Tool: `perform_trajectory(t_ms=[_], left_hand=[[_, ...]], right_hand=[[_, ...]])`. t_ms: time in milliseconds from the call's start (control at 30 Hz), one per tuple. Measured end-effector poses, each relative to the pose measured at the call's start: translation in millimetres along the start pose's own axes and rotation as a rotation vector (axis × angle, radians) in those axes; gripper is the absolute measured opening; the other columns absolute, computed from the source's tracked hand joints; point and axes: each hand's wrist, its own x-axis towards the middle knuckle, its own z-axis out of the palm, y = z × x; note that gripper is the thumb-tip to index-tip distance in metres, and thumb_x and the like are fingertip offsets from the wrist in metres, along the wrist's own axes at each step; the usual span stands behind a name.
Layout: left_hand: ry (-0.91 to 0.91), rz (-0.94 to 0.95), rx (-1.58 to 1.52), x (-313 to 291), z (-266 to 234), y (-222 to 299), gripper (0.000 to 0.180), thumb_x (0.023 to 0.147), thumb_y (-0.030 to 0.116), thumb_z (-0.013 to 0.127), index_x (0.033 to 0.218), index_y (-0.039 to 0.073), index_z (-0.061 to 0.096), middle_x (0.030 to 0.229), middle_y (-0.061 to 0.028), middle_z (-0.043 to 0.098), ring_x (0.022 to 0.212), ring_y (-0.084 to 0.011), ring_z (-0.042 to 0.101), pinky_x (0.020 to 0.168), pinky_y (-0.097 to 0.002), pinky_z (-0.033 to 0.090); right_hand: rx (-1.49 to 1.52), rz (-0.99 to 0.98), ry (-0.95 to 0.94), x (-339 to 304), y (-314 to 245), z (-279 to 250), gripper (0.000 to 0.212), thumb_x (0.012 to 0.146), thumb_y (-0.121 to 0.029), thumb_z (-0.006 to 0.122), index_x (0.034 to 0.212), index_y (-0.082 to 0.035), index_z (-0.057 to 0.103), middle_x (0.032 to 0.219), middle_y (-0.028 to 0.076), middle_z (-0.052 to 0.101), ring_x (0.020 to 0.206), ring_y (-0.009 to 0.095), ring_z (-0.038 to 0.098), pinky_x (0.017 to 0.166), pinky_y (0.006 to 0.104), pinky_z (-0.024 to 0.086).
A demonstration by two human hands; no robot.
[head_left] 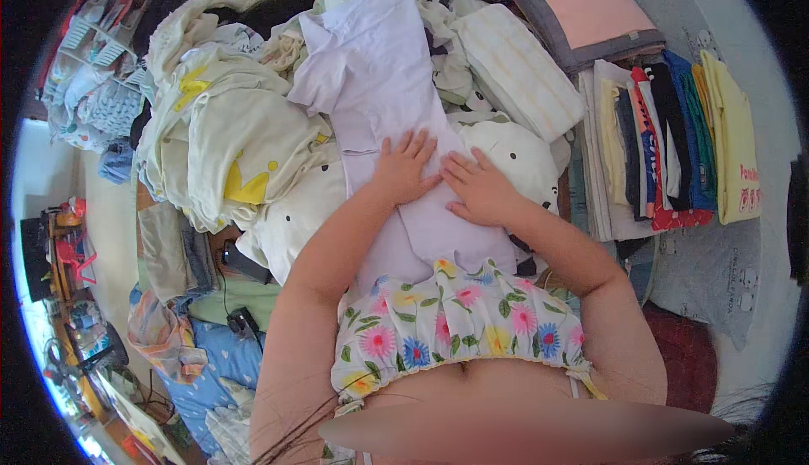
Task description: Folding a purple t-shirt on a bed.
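Observation:
A pale lavender shirt (383, 60) lies stretched lengthwise in front of me, its far end resting on a heap of cloth and its near end reaching my body. My left hand (408, 168) presses flat on its middle, fingers spread. Beside it, my right hand (479, 188) also lies flat on the fabric, fingers apart, close to the left one. Under the shirt, white plush cushions with small dark eyes (514, 155) show on both sides. The shirt's sleeve folds out toward the left.
A bundled cream cloth with yellow shapes (240, 140) lies left. To the right are a folded white striped towel (518, 69), a row of folded clothes (657, 140) and a pink cushion with grey edging (586, 10). A black adapter with a cable (243, 322) lies lower left, near blue bedding (223, 364).

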Motion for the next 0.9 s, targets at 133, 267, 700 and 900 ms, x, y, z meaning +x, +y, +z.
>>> perform_trajectory(t_ms=[133, 267, 700, 900], left_hand=[[0.092, 0.243, 0.055, 22.7, 16.0, -15.9, 0.062, 0.085, 0.035, 0.044, 0.140, 0.009, 0.031, 0.148, -0.0093, 0.026, 0.135, -0.0273, 0.026, 0.106, -0.0548, 0.023], [0.097, 0.169, -0.002, 33.8, 10.2, -0.4, 0.065, 0.081, 0.023, 0.049, 0.140, 0.007, 0.028, 0.145, -0.0131, 0.029, 0.132, -0.0274, 0.031, 0.104, -0.0514, 0.028], [-0.247, 0.667, -1.292, -200.5, -169.7, 19.5, 0.018, 0.079, 0.019, 0.066, 0.091, 0.006, 0.062, 0.089, -0.0076, 0.063, 0.077, -0.0210, 0.058, 0.065, -0.0346, 0.043], [-0.557, 1.017, -1.012, -271.4, -214.2, 57.0, 0.022, 0.082, 0.016, 0.061, 0.101, 0.005, 0.061, 0.097, -0.0121, 0.061, 0.082, -0.0227, 0.059, 0.065, -0.0343, 0.045]], right_hand=[[0.103, -0.175, -0.075, -41.2, -15.1, -0.7, 0.055, 0.086, -0.040, 0.050, 0.128, -0.005, 0.047, 0.137, 0.013, 0.041, 0.132, 0.026, 0.032, 0.109, 0.0510, 0.016], [0.259, -0.195, -0.073, -85.6, -27.9, -11.1, 0.054, 0.088, -0.039, 0.049, 0.130, -0.007, 0.045, 0.139, 0.013, 0.040, 0.133, 0.025, 0.031, 0.110, 0.0496, 0.014], [1.526, -0.484, 0.185, -153.4, -26.3, -160.3, 0.023, 0.085, -0.022, 0.057, 0.095, -0.004, 0.067, 0.071, 0.008, 0.060, 0.066, 0.024, 0.056, 0.070, 0.0390, 0.041], [1.223, -1.140, -0.381, -153.9, -43.7, -203.2, 0.033, 0.086, -0.024, 0.056, 0.113, -0.005, 0.060, 0.082, 0.009, 0.052, 0.073, 0.030, 0.053, 0.064, 0.0398, 0.040]])
